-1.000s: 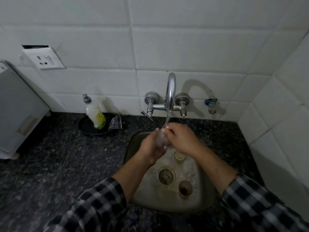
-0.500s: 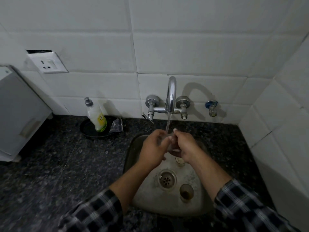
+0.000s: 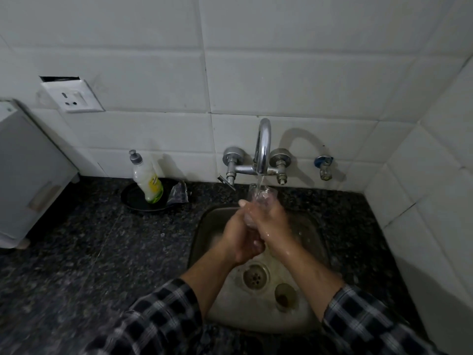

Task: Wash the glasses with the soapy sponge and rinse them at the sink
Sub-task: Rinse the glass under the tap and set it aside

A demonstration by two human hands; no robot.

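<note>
Both hands hold one clear glass (image 3: 262,194) upright over the steel sink (image 3: 204,226), its mouth under the running stream from the chrome tap (image 3: 263,147). My left hand (image 3: 240,239) wraps the glass's lower part from the left. My right hand (image 3: 271,224) grips it from the right. Most of the glass is hidden by the fingers. A second glass (image 3: 285,294) stands on the sink floor beside the drain (image 3: 256,276). No sponge is visible.
A dish-soap bottle (image 3: 147,179) stands in a black dish (image 3: 133,198) with a crumpled plastic wrapper (image 3: 178,194) on the dark granite counter (image 3: 89,252). A grey appliance (image 3: 28,175) sits at left, a wall socket (image 3: 73,97) above it. A small blue valve (image 3: 323,166) is at the right.
The glass has turned from lying between the hands to upright with its mouth under the stream. Both hands rose slightly towards the tap. A glass earlier seen behind the hands is now hidden.
</note>
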